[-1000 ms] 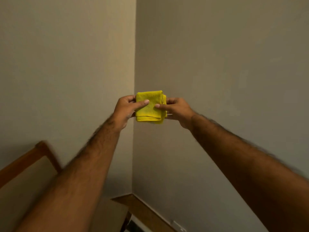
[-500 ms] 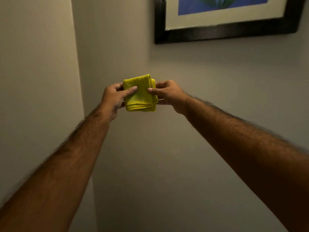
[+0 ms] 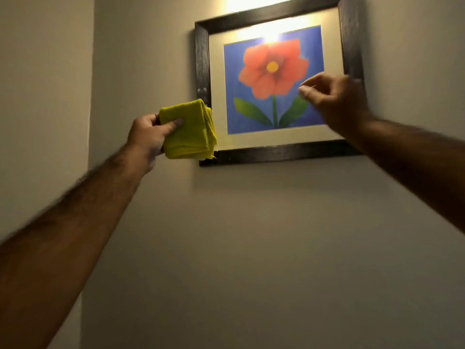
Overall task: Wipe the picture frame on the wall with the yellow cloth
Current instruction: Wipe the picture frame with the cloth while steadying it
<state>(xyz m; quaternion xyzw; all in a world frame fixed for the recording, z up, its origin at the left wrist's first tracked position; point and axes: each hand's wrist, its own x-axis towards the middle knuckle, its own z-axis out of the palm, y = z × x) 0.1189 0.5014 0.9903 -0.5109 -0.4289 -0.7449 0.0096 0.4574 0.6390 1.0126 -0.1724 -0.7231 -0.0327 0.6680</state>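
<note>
In front of the frame (image 3: 276,153), your left hand (image 3: 147,137) now holds the cloth (image 3: 191,132) alone, fingers clamped. Your right hand (image 3: 334,102) has let go, fingers loosely apart. Wiping can begin.

Bare wall (image 3: 251,248) below picture frame (image 3: 276,152); corner close left.

The folded yellow cloth (image 3: 190,131) covered the lower left corner of the picture frame (image 3: 276,153), and the right hand (image 3: 334,102) hid part of its right side. Glare washed out the frame's top edge. Both forearms were blurred and ran off the picture's edges. Whether the cloth touched the frame was unclear.
</note>
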